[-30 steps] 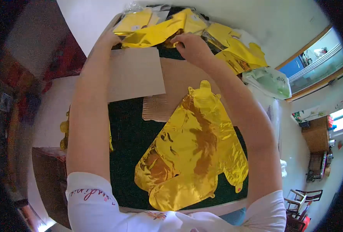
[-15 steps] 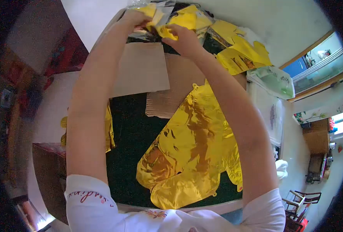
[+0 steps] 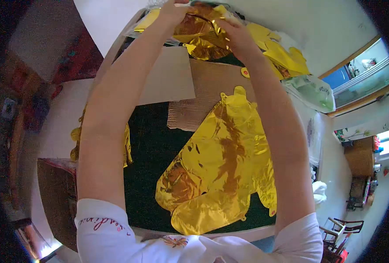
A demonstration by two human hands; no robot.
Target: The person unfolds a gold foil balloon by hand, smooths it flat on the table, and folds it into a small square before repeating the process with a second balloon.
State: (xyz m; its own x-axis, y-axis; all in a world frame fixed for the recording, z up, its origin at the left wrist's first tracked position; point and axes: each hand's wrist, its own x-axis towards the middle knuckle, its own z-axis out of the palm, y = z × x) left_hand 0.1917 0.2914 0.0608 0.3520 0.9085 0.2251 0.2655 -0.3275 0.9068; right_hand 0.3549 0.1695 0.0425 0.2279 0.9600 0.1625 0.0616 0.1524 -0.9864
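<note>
At the far side of the table, my left hand (image 3: 175, 14) is closed on the upper left edge of a gold foil balloon (image 3: 196, 31). My right hand (image 3: 242, 38) grips the same balloon's right edge, so the shiny sheet is spread between both hands. Some fingertips are hidden behind the foil. Nearer my body, a large flat gold foil balloon (image 3: 220, 158) lies on the dark green table cover (image 3: 148, 140), with more gold foil under its right side.
Beyond my right wrist lie other gold foil pieces (image 3: 286, 55). A grey board (image 3: 168, 79) overlaps brown cardboard (image 3: 212, 79) mid-table. A clear plastic bag (image 3: 310, 92) sits at the right edge. Another gold foil piece (image 3: 127, 147) shows beside my left forearm.
My hands have moved apart, the right one toward the right. The gold foil, bunched between them before, is now opened out as a wide sheet.
</note>
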